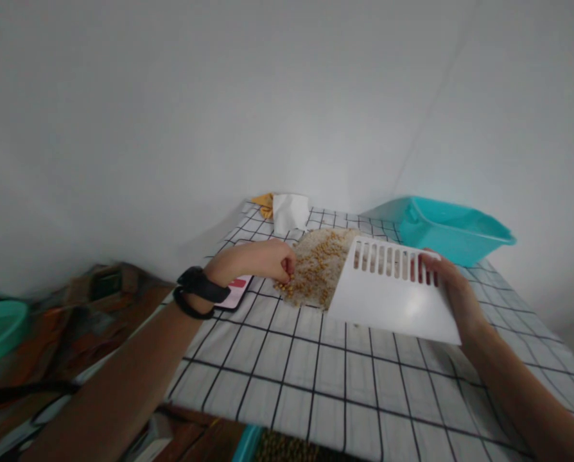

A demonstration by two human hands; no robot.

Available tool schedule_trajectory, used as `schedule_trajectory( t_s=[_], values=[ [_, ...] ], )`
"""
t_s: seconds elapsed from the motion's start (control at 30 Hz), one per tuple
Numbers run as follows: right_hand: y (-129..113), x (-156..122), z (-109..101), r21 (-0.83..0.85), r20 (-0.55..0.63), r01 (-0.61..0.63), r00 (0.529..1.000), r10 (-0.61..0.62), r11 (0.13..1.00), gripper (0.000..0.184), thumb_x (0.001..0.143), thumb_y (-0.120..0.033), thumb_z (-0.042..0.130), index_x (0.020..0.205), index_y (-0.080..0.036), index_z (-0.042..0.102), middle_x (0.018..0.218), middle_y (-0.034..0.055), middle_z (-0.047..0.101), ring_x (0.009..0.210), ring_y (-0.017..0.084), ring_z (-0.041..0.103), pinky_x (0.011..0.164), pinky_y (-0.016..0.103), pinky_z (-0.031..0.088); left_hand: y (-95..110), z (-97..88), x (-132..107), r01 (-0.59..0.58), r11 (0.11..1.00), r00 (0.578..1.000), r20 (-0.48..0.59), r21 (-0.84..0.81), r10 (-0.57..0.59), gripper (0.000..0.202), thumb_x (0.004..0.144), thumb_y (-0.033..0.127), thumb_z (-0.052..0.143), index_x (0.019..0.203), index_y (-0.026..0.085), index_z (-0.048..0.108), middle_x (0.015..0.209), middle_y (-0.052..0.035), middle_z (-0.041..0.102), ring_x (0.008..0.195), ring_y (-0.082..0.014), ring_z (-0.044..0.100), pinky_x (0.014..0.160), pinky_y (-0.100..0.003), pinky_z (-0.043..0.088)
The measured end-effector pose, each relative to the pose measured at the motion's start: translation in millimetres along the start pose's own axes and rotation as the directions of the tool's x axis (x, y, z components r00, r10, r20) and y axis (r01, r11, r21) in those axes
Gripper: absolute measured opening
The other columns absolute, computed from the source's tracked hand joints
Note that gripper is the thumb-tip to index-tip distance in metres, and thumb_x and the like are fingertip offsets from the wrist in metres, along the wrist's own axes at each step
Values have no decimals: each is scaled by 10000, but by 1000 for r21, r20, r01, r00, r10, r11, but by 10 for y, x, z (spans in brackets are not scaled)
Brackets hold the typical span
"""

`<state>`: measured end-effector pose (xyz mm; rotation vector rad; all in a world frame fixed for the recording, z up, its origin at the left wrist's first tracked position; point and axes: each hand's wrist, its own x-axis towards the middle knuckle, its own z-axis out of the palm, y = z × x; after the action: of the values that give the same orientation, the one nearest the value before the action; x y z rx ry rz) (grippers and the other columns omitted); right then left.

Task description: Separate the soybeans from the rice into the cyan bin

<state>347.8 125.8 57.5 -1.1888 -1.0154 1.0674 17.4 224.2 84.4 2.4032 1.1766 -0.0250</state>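
A pile of pale grains mixed with yellow kernels (318,266) is spread on the checked tablecloth. At the pile's left edge my left hand (278,258) is closed, fingertips curled down against a few kernels. Whatever is inside those fingers is hidden. My right hand (443,276) grips the right side of a white plastic board with a row of slots (388,298). This board is tilted, its left edge beside the pile and its slots along the far side.
A turquoise basin (453,231) stands at the back right. White paper (291,212) and a yellow cloth (264,203) lie at the back. A phone (236,295) lies under my left wrist. On the floor at left is a green basin (0,330).
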Motion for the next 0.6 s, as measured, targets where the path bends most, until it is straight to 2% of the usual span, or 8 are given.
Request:
schedule_trajectory(
  t_s=[0.1,0.23,0.4,0.6],
  values=[
    [13,31,-4,38,-71,3,998,0,999,223,804,-460,713,771,-262,615,612,-11,611,522,207,560,523,348,463,20,1,4,-1,1000,1000,-25,8,2,139,733,122,623,775,163,750,715,-32,731,665,-181,631,585,-252,411],
    [16,67,-2,176,-201,-34,977,70,984,187,769,-396,714,761,-252,595,641,-32,606,485,163,508,522,334,485,41,6,7,-7,1000,998,-56,5,7,158,718,104,594,772,159,732,706,-23,715,667,-170,612,596,-244,401],
    [49,94,-27,175,-168,-5,985,35,985,233,762,-388,727,720,-247,546,618,-45,543,487,137,470,514,304,471,51,-8,-9,-18,1000,997,-75,-5,17,130,731,148,587,727,166,716,659,-12,663,636,-160,558,587,-253,370],
    [40,64,-8,148,-133,16,991,4,989,272,763,-405,749,716,-247,533,608,-42,504,505,141,478,499,298,449,-5,-99,7,-20,996,997,-72,-87,14,169,752,189,558,726,169,724,657,-26,661,622,-171,579,582,-268,376]
  ],
)
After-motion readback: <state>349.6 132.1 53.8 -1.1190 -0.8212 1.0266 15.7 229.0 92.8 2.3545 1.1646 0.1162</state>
